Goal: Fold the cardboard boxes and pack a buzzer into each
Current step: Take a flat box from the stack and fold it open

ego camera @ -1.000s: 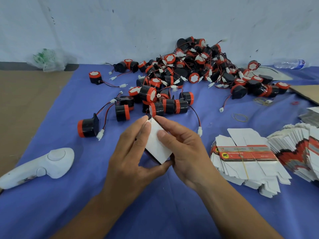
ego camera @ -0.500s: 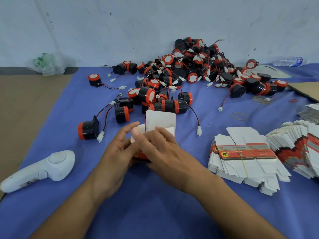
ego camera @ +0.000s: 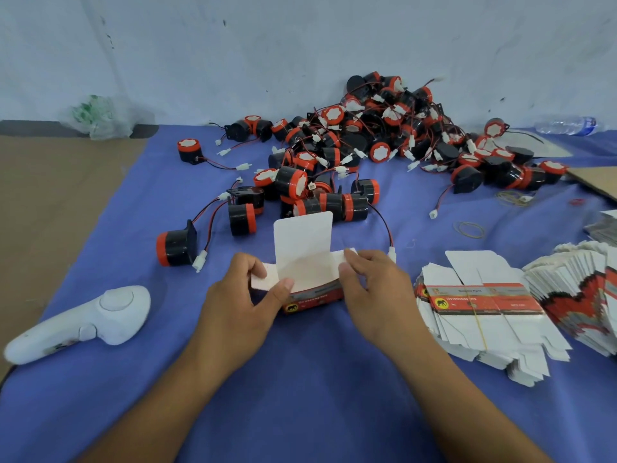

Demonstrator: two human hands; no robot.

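Observation:
A small cardboard box [ego camera: 305, 262], white inside with a red and black printed front, stands on the blue cloth [ego camera: 300, 379] with its top open and the lid flap upright. My left hand [ego camera: 240, 302] pinches the box's left side flap. My right hand [ego camera: 374, 285] grips its right side flap and wall. Nothing shows inside the box. Black buzzers with orange-red caps and red-black wires lie just beyond it, the nearest loose one [ego camera: 177, 245] at the left, and a large pile of buzzers [ego camera: 384, 138] rises against the wall.
A banded stack of flat box blanks [ego camera: 484, 312] lies right of my hands, with a fanned stack [ego camera: 581, 295] further right. A white handheld controller [ego camera: 83, 319] rests at the left. Rubber bands [ego camera: 469, 228], a plastic bottle [ego camera: 567, 125], a crumpled bag [ego camera: 100, 115].
The flat white blank held up between both hands a second ago has been opened into a box and set down on the cloth. My hands have moved apart to its two sides.

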